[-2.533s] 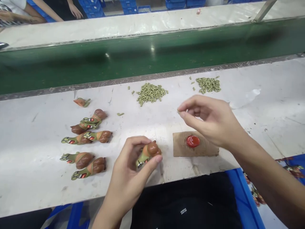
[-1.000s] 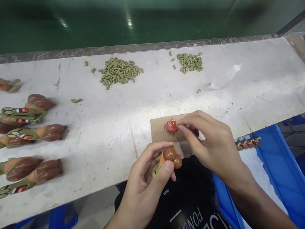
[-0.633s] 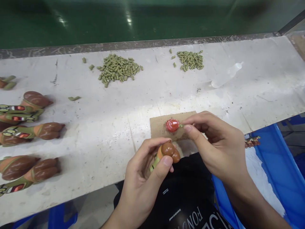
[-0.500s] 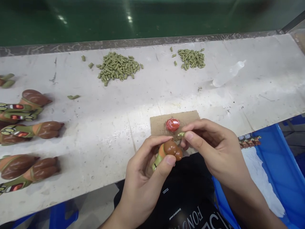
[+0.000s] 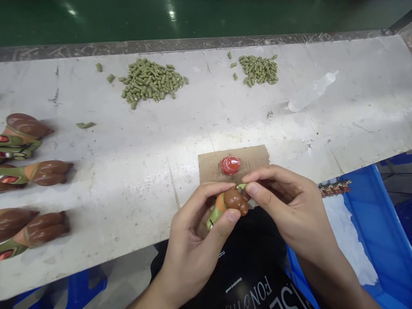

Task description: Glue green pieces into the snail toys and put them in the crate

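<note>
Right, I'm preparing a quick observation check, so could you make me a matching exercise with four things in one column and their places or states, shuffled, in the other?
Things
1. Left hand
2. Right hand
3. Round red object
4. Translucent bottle

Places or states
A. On the cardboard
B. Pinching a small green piece
C. Lying on the bench
D. Holding a brown, orange and green figurine

Pairs: 1-D, 2-B, 3-A, 4-C
</note>
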`<action>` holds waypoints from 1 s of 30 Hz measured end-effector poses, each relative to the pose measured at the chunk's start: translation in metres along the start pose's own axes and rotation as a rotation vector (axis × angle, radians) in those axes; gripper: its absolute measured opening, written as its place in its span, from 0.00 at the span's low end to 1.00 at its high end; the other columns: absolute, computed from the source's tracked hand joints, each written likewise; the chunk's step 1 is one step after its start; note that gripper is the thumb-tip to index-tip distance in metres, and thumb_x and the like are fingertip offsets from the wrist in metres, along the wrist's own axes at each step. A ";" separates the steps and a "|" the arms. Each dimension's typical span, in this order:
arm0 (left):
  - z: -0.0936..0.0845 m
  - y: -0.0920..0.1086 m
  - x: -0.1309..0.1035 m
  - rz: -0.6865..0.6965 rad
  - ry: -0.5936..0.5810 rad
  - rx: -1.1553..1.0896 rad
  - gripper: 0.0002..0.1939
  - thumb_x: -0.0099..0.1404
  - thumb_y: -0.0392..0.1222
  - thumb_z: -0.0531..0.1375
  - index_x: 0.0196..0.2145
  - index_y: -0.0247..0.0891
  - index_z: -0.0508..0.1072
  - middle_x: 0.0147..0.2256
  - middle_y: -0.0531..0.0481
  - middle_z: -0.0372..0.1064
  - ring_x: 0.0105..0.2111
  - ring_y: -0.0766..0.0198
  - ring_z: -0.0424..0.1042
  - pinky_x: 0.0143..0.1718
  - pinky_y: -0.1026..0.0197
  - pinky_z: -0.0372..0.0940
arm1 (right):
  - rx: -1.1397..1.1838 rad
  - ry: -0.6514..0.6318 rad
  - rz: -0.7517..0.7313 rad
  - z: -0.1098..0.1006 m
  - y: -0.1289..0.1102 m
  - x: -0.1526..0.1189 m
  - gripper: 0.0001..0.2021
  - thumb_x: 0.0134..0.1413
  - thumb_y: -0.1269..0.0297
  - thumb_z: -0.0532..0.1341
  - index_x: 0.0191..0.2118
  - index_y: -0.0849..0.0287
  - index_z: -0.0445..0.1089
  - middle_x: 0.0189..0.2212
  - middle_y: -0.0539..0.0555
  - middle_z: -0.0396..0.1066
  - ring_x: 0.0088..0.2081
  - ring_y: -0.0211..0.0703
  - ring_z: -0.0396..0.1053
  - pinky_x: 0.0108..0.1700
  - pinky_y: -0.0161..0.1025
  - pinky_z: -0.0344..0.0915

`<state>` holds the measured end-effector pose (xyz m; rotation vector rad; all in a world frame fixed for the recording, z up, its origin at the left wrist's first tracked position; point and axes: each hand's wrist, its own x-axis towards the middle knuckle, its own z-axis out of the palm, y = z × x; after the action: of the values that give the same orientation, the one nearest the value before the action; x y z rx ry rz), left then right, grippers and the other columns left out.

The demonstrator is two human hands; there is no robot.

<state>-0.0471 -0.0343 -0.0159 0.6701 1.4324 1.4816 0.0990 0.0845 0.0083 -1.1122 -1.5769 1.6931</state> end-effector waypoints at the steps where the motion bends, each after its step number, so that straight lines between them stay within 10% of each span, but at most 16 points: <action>1: 0.000 -0.001 0.000 0.000 -0.009 0.002 0.11 0.79 0.42 0.72 0.55 0.56 0.87 0.48 0.56 0.87 0.42 0.64 0.85 0.45 0.67 0.81 | -0.022 0.000 -0.007 0.000 0.000 0.000 0.04 0.70 0.66 0.76 0.43 0.48 0.88 0.39 0.49 0.88 0.39 0.46 0.88 0.40 0.36 0.87; 6: -0.002 -0.006 -0.004 0.102 -0.039 0.087 0.13 0.82 0.39 0.70 0.58 0.57 0.84 0.53 0.55 0.84 0.55 0.62 0.84 0.57 0.65 0.79 | -0.232 0.004 -0.125 0.000 -0.003 -0.006 0.07 0.72 0.70 0.73 0.44 0.47 0.87 0.40 0.48 0.86 0.41 0.45 0.85 0.49 0.41 0.85; 20: -0.023 0.001 -0.004 0.242 -0.094 0.257 0.16 0.83 0.41 0.67 0.62 0.60 0.82 0.51 0.51 0.78 0.48 0.58 0.80 0.50 0.60 0.79 | -0.205 -0.127 -0.273 0.002 -0.011 -0.008 0.12 0.74 0.71 0.73 0.56 0.47 0.86 0.44 0.48 0.86 0.43 0.41 0.84 0.46 0.37 0.82; 25: -0.028 0.006 0.009 0.158 0.310 -0.018 0.05 0.82 0.46 0.68 0.53 0.53 0.84 0.40 0.52 0.76 0.36 0.59 0.76 0.35 0.57 0.76 | -0.497 0.180 -0.395 -0.010 -0.011 0.055 0.15 0.78 0.71 0.65 0.61 0.53 0.84 0.47 0.55 0.86 0.44 0.49 0.84 0.47 0.48 0.83; 30: -0.031 0.007 0.014 0.046 0.387 -0.107 0.09 0.81 0.55 0.69 0.49 0.51 0.79 0.42 0.51 0.81 0.29 0.61 0.73 0.26 0.59 0.67 | -0.895 0.249 -0.460 -0.011 -0.011 0.158 0.18 0.73 0.79 0.59 0.58 0.61 0.84 0.57 0.65 0.81 0.53 0.63 0.82 0.59 0.61 0.78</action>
<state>-0.0816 -0.0347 -0.0176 0.3635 1.6178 1.7792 0.0290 0.2260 -0.0109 -1.1491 -2.2544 0.4984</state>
